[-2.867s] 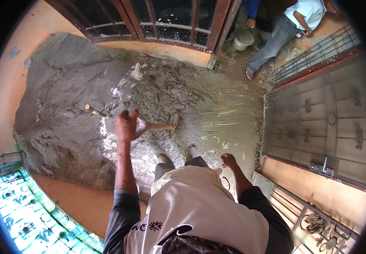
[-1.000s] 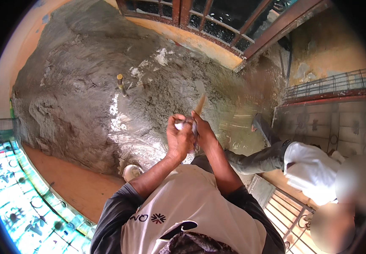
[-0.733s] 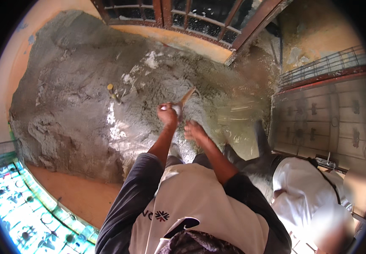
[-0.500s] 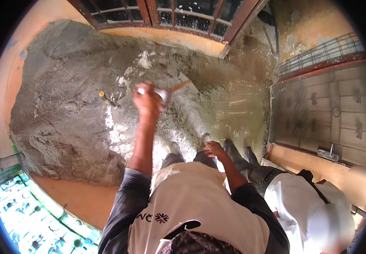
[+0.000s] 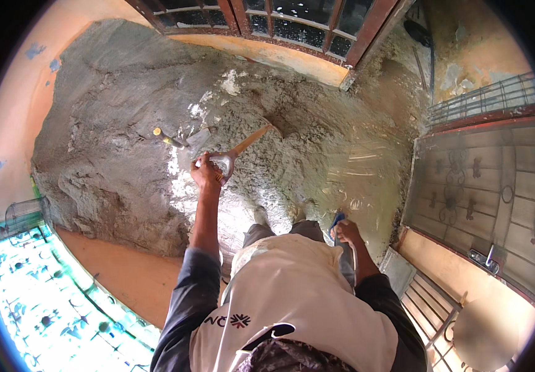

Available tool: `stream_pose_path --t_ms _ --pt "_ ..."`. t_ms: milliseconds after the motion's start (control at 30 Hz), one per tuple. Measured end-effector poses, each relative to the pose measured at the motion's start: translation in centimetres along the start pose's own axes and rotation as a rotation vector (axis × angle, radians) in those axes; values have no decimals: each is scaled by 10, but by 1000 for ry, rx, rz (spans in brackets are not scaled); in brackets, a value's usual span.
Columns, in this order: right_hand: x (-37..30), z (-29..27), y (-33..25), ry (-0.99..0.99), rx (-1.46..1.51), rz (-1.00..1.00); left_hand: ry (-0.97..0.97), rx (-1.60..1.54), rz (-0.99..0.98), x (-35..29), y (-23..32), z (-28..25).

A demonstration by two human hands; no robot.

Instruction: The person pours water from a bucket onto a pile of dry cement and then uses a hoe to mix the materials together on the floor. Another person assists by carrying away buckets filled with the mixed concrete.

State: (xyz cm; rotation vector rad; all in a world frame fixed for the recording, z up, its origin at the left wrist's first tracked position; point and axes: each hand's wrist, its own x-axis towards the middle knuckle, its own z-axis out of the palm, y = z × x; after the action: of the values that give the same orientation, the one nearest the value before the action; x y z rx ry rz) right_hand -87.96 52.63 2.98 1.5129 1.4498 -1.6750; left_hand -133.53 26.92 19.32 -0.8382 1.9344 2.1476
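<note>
Gripping the shovel [image 5: 250, 141] by its handle: left hand [image 5: 207, 175]; right hand [image 5: 347, 232], cannot tell. Mortar [image 5: 307, 146] appears smoothed at right, rough and heaped elsewhere.

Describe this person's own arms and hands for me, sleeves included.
The left sleeve and right sleeve are plain dark grey, ending near the elbows. Below them, the left hand and right hand are bare, with no gloves visible. The sleeves join a pale beige shirt front bearing a dark starburst mark.
</note>
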Motion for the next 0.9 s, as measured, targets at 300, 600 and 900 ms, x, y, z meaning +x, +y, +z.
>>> stream_pose_path --t_ms 300,600,900 --pt "40 -86 13 100 24 68 34 112 180 -82 66 -45" --pt "100 -26 -64 -112 -349 -320 -155 129 88 -114 -77 33" --pt "42 87 -234 -646 448 -246 -707 465 156 -168 -95 77"
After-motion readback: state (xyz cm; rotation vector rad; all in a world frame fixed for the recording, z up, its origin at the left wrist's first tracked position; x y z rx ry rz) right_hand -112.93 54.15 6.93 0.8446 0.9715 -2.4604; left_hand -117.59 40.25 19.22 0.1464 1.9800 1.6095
